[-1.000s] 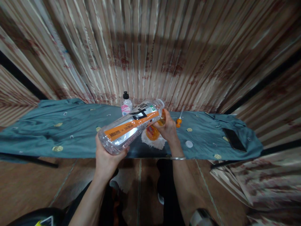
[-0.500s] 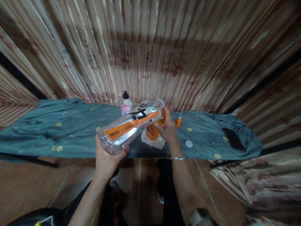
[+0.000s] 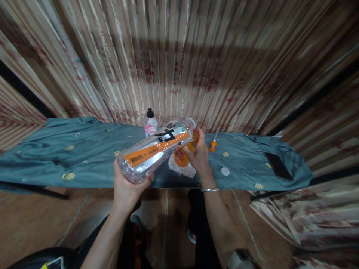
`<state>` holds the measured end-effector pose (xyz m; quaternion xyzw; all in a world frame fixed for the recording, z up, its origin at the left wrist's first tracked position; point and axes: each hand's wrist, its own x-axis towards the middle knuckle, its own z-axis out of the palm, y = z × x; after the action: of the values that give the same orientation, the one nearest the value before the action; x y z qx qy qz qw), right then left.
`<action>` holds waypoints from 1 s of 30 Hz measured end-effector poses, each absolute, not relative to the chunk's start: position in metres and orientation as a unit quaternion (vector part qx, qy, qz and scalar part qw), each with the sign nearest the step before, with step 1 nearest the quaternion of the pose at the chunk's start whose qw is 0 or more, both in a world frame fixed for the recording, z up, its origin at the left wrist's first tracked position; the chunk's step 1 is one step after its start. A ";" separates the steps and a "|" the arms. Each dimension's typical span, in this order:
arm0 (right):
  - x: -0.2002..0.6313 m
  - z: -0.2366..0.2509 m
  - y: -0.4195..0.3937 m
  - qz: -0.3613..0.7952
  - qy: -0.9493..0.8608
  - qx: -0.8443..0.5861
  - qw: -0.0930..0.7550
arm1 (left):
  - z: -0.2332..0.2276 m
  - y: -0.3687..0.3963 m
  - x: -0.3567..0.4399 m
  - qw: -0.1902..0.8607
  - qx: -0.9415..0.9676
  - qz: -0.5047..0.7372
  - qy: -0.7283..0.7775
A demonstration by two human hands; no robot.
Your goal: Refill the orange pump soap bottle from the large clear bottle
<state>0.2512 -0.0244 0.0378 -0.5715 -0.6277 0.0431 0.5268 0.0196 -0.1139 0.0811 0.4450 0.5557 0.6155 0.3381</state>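
Note:
My left hand point(image 3: 126, 188) grips the base of a large clear plastic bottle point(image 3: 155, 148) with an orange and black label. The bottle is tilted nearly flat, its uncapped mouth pointing up and right. My right hand point(image 3: 199, 155) holds a small orange bottle point(image 3: 182, 156) right under that mouth, above a crumpled white tissue point(image 3: 183, 170) on the teal cloth point(image 3: 84, 157). The orange bottle is partly hidden by my fingers and the big bottle.
A small clear bottle with a black cap and pink label point(image 3: 150, 123) stands at the back. An orange-tipped nozzle point(image 3: 213, 143) and a white cap point(image 3: 224, 171) lie right of my hands. A dark phone point(image 3: 278, 166) rests far right. Striped curtains hang behind.
Both hands and bottles stay almost in place. My right hand with the orange bottle has shifted slightly up toward the large bottle's mouth.

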 end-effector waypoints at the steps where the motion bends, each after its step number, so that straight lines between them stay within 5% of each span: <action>1: 0.251 0.037 -0.024 0.037 -0.626 -0.570 0.531 | 0.081 -0.114 0.019 0.337 0.446 0.614 0.558; 30: 0.248 0.038 -0.029 0.015 -0.610 -0.558 0.562 | 0.084 -0.114 0.020 0.313 0.455 0.603 0.575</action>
<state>0.2482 -0.0293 0.0385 -0.5584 -0.6099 0.0148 0.5622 0.0201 -0.1141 0.0843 0.4553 0.5754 0.6032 0.3126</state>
